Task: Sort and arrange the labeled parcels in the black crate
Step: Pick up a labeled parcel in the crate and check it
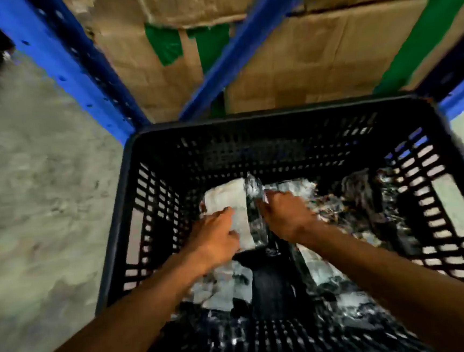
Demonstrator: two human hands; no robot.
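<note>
A black slotted plastic crate (276, 115) stands on the floor below me, with several plastic-wrapped parcels lying in its bottom. Both my arms reach down into it. My left hand (216, 237) lies on a white-labeled parcel (227, 197) at the crate's middle left, fingers curled around its near edge. My right hand (285, 216) is closed around the shiny plastic edge of that same parcel (255, 193), which stands up between my hands. Dark wrapped parcels (358, 192) pile up at the right, and more glossy parcels (223, 286) lie under my forearms. The picture is motion-blurred.
A blue steel rack (55, 59) with a diagonal brace (242, 48) rises just behind the crate. Cardboard boxes with green tape (313, 56) fill the rack. Bare concrete floor (37, 207) spreads to the left of the crate.
</note>
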